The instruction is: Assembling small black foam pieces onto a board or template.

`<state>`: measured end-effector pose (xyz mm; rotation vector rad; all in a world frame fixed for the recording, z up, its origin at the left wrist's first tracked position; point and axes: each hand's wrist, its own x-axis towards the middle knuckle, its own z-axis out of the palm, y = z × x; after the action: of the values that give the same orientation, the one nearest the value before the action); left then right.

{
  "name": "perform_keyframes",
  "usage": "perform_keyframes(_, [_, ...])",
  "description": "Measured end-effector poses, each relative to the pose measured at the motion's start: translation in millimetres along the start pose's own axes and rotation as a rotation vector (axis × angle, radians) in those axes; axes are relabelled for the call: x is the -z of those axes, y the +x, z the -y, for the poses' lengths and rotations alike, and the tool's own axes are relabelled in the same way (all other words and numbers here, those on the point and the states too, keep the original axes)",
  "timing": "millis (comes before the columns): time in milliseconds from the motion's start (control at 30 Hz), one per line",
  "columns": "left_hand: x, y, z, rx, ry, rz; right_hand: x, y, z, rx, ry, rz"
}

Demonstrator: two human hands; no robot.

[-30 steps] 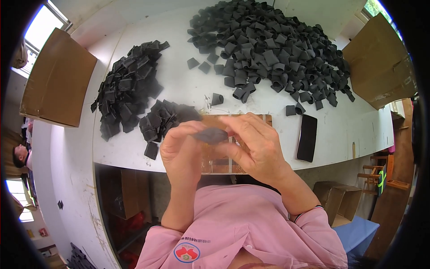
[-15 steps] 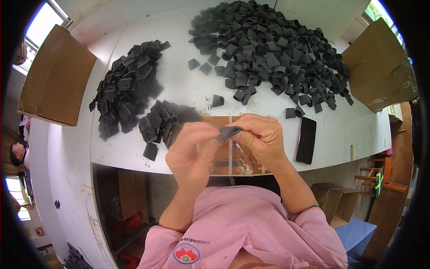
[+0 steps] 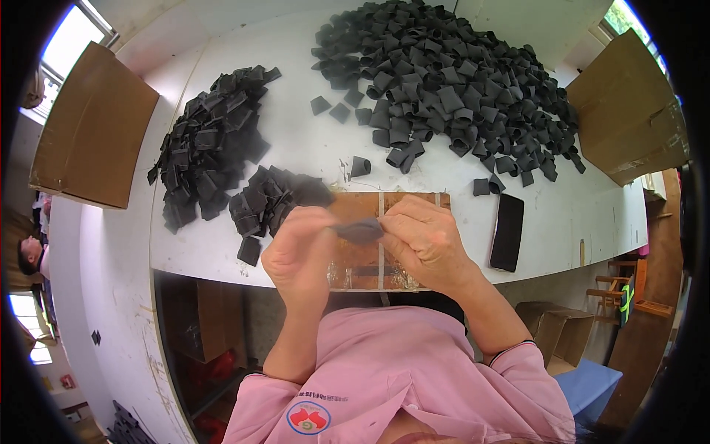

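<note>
Between my two hands is a small dark grey fabric-like sleeve (image 3: pixel 362 231), held in the air and somewhat blurred. My left hand (image 3: pixel 297 244) has its fingers closed at the left end of the piece. Thumb and fingers of my right hand (image 3: pixel 423 235) pinch the other end. Beneath them lies a brown board (image 3: pixel 414 203) with pale strips across it. Just beyond my left hand sits a small heap of flat black pieces (image 3: pixel 259 200). One similar open-ended sleeve (image 3: pixel 360 166) rests past the board's far edge.
A large pile of dark sleeves (image 3: pixel 444 89) covers the far right of the white table (image 3: pixel 296 148). Another heap of flat pieces (image 3: pixel 211 140) lies at left. A black phone (image 3: pixel 506 233) is right of the board. Cardboard boxes stand at left (image 3: pixel 96 126) and right (image 3: pixel 629 111).
My hands have drawn somewhat apart, the left one moving left. The sleeve has shifted left and slightly down, and more of it shows between the fingers.
</note>
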<state>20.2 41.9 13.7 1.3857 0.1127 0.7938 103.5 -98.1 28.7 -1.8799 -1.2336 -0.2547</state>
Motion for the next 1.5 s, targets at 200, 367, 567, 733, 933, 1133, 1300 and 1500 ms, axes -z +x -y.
perform_keyframes(200, [-7,7,-9,-0.141,0.169,0.095,12,10,9,-0.094,0.23,-0.029])
perform_keyframes(367, [-6,13,-12,-0.322,0.434,0.198,7,7,-6,-0.05,0.242,-0.016])
perform_keyframes(567, [8,6,-4,-0.138,0.376,0.082,1,19,4,-0.036,0.152,0.009])
perform_keyframes(733, [6,5,0,-0.122,0.255,0.107,-7,8,-2,0.01,0.138,-0.045])
perform_keyframes(933, [-4,9,-8,-0.063,0.289,0.306,-8,-1,-5,-0.014,0.15,-0.093])
perform_keyframes(1133, [-11,23,-24,-0.354,0.505,0.316,-1,6,-2,-0.073,0.241,-0.081])
perform_keyframes(1300, [0,12,-7,-0.211,0.384,0.241,-6,9,3,-0.039,0.184,-0.054])
perform_keyframes(1500, [1,8,8,-0.149,0.251,0.23,-15,8,3,0.058,0.016,-0.073])
